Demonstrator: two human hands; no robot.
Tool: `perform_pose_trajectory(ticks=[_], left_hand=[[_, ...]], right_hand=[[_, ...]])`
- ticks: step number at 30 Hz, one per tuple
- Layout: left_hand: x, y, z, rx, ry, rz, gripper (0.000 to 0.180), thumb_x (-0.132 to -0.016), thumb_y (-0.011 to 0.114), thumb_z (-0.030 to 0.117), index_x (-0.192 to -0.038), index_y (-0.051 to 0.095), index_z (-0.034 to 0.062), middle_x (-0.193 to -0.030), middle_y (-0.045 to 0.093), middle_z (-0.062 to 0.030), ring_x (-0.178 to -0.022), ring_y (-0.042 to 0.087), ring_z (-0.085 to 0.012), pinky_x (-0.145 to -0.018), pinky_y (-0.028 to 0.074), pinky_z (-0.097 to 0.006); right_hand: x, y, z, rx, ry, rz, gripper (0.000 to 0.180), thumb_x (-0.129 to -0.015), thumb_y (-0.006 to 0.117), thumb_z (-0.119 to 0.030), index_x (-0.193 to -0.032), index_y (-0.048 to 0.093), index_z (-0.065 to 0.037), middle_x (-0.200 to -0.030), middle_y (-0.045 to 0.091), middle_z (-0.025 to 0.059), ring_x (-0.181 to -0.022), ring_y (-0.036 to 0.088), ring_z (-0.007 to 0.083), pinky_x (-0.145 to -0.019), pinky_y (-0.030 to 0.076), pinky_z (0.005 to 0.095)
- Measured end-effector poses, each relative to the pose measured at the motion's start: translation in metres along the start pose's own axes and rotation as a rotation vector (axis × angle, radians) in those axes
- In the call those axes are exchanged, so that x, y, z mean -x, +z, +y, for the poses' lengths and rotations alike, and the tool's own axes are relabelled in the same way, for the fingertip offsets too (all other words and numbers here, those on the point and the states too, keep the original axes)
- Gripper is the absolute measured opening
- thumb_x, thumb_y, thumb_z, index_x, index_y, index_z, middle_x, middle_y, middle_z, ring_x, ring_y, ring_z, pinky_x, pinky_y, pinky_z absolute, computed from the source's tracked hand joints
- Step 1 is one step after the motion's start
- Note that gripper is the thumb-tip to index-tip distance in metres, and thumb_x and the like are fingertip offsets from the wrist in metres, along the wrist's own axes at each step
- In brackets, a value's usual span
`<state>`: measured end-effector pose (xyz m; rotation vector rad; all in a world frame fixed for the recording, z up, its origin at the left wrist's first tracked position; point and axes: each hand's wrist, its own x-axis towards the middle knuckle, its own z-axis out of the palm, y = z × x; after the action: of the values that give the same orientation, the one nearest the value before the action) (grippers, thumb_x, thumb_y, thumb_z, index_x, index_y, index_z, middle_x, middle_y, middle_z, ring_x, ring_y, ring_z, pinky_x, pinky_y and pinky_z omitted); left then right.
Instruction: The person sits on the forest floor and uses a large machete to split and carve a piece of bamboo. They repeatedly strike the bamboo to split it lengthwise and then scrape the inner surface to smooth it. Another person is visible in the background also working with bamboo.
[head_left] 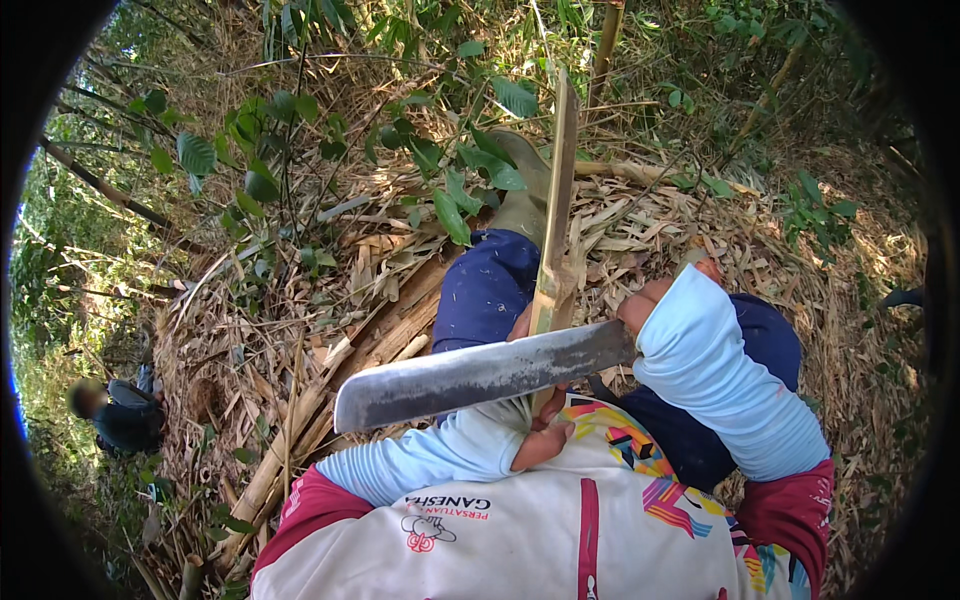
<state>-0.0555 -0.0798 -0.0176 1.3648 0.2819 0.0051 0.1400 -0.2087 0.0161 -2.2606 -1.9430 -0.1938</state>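
Observation:
My right hand (646, 303), in a light blue sleeve, is wrapped round the handle of a machete (480, 372). Its broad, dark-streaked blade points left, across the front of my body. Below and partly behind the blade, my left hand (541, 446) is closed about the lower end of a split bamboo piece (556, 215). That piece stands up and away from me, with a rough notch a little above the blade. The blade crosses in front of the bamboo; whether they touch I cannot tell. Most of my left fingers are hidden.
My bent legs in blue trousers (488, 285) flank the bamboo, a boot (522, 190) beyond. A long split log (385, 325) lies on the left amid dry leaf litter (640, 235). Leafy twigs (455, 205) hang ahead. Another person (130, 418) crouches far left.

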Motion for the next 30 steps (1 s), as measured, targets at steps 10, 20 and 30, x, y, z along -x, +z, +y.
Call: perform_pose_trajectory(ticks=[10,20,30], left_hand=[[-0.004,-0.011,-0.01,-0.202,0.041,-0.146,0.069,-0.071,0.058,-0.011,-0.13,0.03,0.0111,-0.1,0.043,-0.005,-0.073,0.043,-0.0087,-0.063,0.04,-0.023],[0.0,0.002,-0.001,0.017,-0.022,-0.031,0.098,-0.071,0.058,-0.011,-0.148,0.007,0.021,-0.101,0.043,-0.0044,-0.074,0.046,-0.0087,-0.063,0.042,-0.022],[-0.006,-0.004,-0.004,0.282,0.12,-0.116,0.102,-0.075,0.062,-0.005,-0.151,-0.002,0.0164,-0.103,0.052,-0.0064,-0.079,0.055,-0.0107,-0.065,0.047,-0.023]], right_hand=[[-0.002,-0.001,0.006,-0.011,0.1,-0.022,0.025,-0.063,0.069,-0.022,-0.083,0.059,-0.012,-0.067,0.057,0.0066,-0.067,0.06,0.0286,-0.066,0.04,0.0494],[-0.004,-0.007,0.006,-0.084,0.164,-0.039,0.027,-0.061,0.071,-0.018,-0.085,0.06,-0.011,-0.073,0.059,0.0086,-0.07,0.06,0.0296,-0.067,0.042,0.0471],[0.002,-0.005,0.014,-0.303,0.475,0.119,0.033,-0.062,0.076,-0.003,-0.091,0.061,-0.007,-0.079,0.059,0.0138,-0.073,0.059,0.0336,-0.063,0.046,0.039]])
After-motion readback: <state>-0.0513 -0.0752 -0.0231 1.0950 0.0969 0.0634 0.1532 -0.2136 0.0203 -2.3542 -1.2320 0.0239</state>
